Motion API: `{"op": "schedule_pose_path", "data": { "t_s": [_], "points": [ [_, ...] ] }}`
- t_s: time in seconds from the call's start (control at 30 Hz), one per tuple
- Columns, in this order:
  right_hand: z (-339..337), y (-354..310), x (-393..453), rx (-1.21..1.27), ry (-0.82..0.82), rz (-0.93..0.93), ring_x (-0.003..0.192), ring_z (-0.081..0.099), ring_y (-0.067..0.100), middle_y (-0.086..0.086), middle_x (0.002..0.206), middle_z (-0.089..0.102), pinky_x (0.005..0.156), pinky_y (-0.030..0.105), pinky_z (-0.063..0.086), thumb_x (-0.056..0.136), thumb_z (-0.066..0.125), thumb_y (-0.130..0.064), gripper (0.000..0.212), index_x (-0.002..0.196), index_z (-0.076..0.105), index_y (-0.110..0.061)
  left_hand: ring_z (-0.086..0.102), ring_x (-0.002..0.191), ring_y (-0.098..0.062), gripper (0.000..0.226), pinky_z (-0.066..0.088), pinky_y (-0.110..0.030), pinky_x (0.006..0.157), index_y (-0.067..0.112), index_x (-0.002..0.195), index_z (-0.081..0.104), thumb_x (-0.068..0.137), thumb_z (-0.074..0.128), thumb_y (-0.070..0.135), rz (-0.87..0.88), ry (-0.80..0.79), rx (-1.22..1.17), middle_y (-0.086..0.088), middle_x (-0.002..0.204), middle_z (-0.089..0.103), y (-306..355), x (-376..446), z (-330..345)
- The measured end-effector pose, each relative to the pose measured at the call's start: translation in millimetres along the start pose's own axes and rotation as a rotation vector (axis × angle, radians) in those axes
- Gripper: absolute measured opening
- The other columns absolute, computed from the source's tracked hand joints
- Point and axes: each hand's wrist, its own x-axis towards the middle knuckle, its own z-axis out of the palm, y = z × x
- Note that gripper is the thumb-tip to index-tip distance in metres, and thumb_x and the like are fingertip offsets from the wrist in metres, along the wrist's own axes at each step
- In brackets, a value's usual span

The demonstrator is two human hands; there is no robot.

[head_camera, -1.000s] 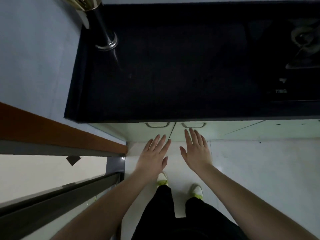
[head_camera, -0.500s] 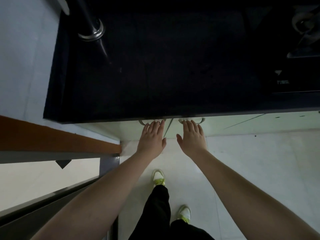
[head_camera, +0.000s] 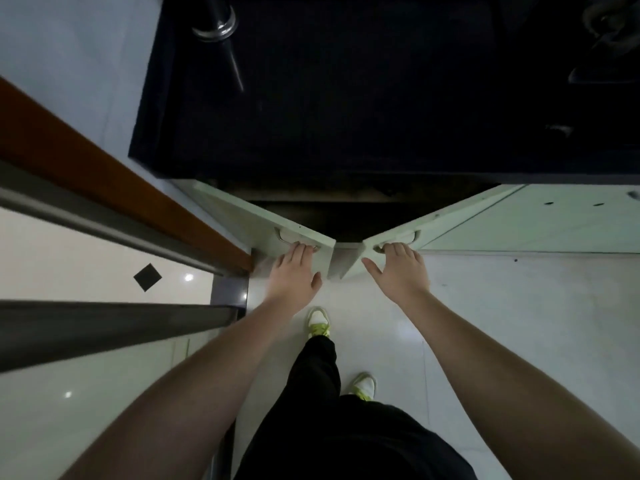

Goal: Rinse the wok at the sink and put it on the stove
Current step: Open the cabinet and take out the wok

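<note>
I look straight down at a black countertop (head_camera: 346, 98) over pale green cabinets. My left hand (head_camera: 292, 275) grips the handle of the left cabinet door (head_camera: 256, 220). My right hand (head_camera: 400, 271) grips the handle of the right cabinet door (head_camera: 446, 216). Both doors stand partly swung out toward me, and the inside of the cabinet (head_camera: 346, 216) is dark. A stove burner (head_camera: 609, 19) shows at the counter's far right. No wok and no sink are in view.
A shiny metal base (head_camera: 214, 22) of some object stands at the counter's back left. A wooden door frame (head_camera: 114, 174) and metal sliding-door rails (head_camera: 104, 323) lie on my left. White floor tiles (head_camera: 519, 306) extend to the right, with my feet below.
My hands went from hovering open before the shut cabinet doors to gripping their handles. Both doors have swung out toward me, exposing the dark cabinet.
</note>
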Motion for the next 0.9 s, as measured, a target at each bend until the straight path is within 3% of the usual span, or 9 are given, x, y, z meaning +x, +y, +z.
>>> {"op": "schedule_pose_path", "data": {
  "t_s": [0.13,0.33,0.53,0.67,0.77,0.9],
  "points": [
    [14.0,31.0,-51.2,0.008,0.023,0.012,0.130,0.047,0.023,0.007,0.134,0.056,0.113,0.040,0.034,0.088,0.016,-0.076,0.087,0.132,0.051,-0.010,0.017,0.149,-0.021,0.065,0.024,-0.038,0.119,0.009,0.150,0.025,0.097,0.044,0.043,-0.077,0.015,-0.039,-0.008,0.158,0.028,-7.7,-51.0,17.1],
    [31.5,87.3,-108.3,-0.003,-0.002,0.104,0.140,0.037,0.025,0.013,0.148,0.045,0.117,0.042,0.028,0.085,0.006,-0.080,0.103,0.141,0.043,-0.002,0.020,0.149,-0.024,0.070,0.033,-0.042,0.115,0.004,0.147,0.033,0.094,0.047,0.048,-0.217,0.020,-0.059,-0.012,0.156,0.032,-36.2,-119.5,40.9],
    [37.8,126.1,-137.3,0.056,0.061,0.141,0.136,0.042,0.026,0.012,0.142,0.051,0.114,0.043,0.032,0.092,0.022,-0.068,0.083,0.138,0.046,-0.003,0.022,0.148,-0.023,0.067,0.030,-0.045,0.114,0.008,0.144,0.040,0.098,0.033,0.055,-0.300,0.051,-0.058,-0.006,0.155,0.036,-57.7,-144.8,42.1],
    [38.5,134.1,-145.6,0.095,0.082,0.191,0.129,0.047,0.028,0.013,0.131,0.058,0.111,0.042,0.036,0.087,0.026,-0.068,0.082,0.126,0.056,-0.003,0.045,0.129,-0.028,0.056,0.040,-0.044,0.101,0.007,0.119,0.060,0.097,0.034,0.052,-0.353,0.178,-0.080,-0.009,0.128,0.060,-50.2,-138.3,36.0],
    [31.3,135.2,-150.0,0.129,0.143,0.199,0.136,0.038,0.031,0.017,0.144,0.045,0.115,0.042,0.031,0.090,0.051,-0.054,0.073,0.139,0.043,0.000,0.050,0.119,-0.030,0.051,0.043,-0.044,0.096,0.003,0.118,0.057,0.094,0.046,0.047,-0.404,0.251,-0.147,-0.015,0.122,0.060,-36.6,-130.7,35.1],
    [27.1,133.9,-154.9,0.089,0.199,0.099,0.148,0.017,0.027,0.013,0.160,0.020,0.119,0.037,0.015,0.092,0.056,-0.018,0.071,0.152,0.019,-0.005,0.029,0.143,-0.033,0.074,0.027,-0.046,0.116,0.002,0.149,0.025,0.089,0.058,0.029,-0.374,0.364,-0.143,-0.019,0.153,0.034,-23.1,-128.6,30.6]
  ]
}}
